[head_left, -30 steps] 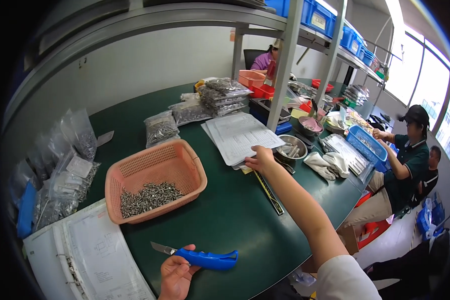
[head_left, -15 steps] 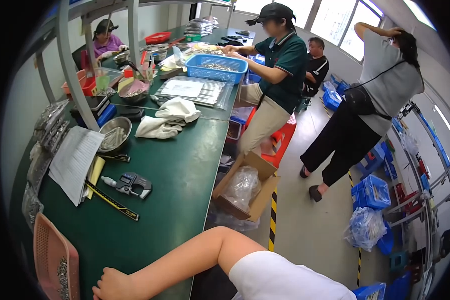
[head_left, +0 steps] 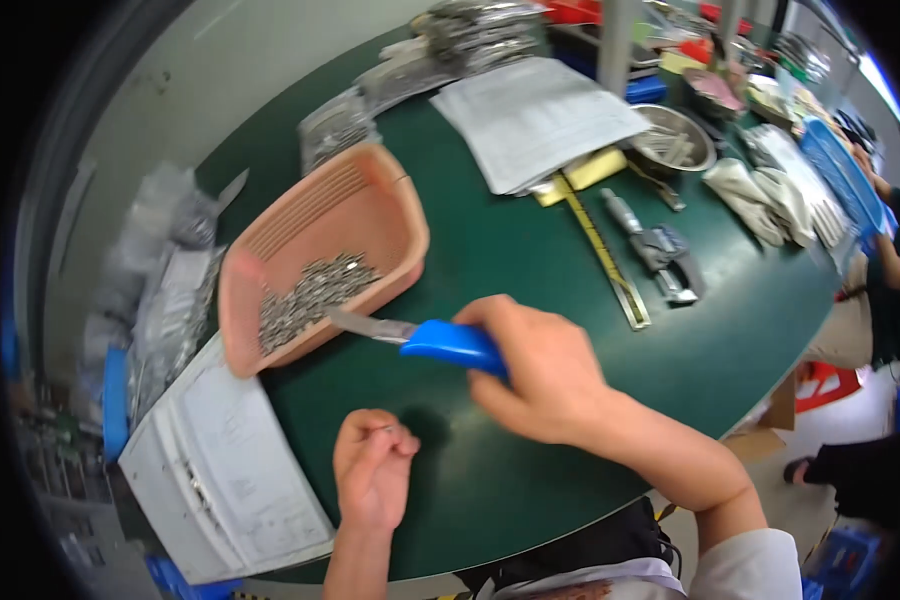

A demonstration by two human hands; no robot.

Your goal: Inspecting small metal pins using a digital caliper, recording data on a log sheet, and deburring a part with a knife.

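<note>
- Knife (head_left: 425, 338) with blue plastic handle and short bare metal blade: held over green table (head_left: 530, 260), blade tip reaching left over near rim of pink basket (head_left: 370, 215); rear of handle hidden inside right hand (head_left: 545, 385).
- Stacked clear bags (head_left: 165, 290) at far left: blurred, contents not readable.
- White paper sheets (head_left: 220, 470) at lower left: flat, cut off partly by table edge.
- Left hand (head_left: 370, 465): fingers curled narrow, pinching a small metal part (head_left: 388, 430) at the tips; part too small to identify.
- Pink basket: slotted plastic, rounded rectangle, holding loose heap of small grey metal parts (head_left: 310, 290).
- Right hand: fingers wrapped fully around knife handle.
- Yellow-edged steel ruler (head_left: 605, 250), long and thin, lying right of basket; grey hand tool (head_left: 660, 250) just beside it.
- White paper stack (head_left: 535, 115) behind, partly overlapping a yellow block (head_left: 585, 170).
- Round metal bowl (head_left: 675, 140), pale cloth gloves (head_left: 765, 195), blue tray (head_left: 835, 170) toward far right, blurred.
</note>
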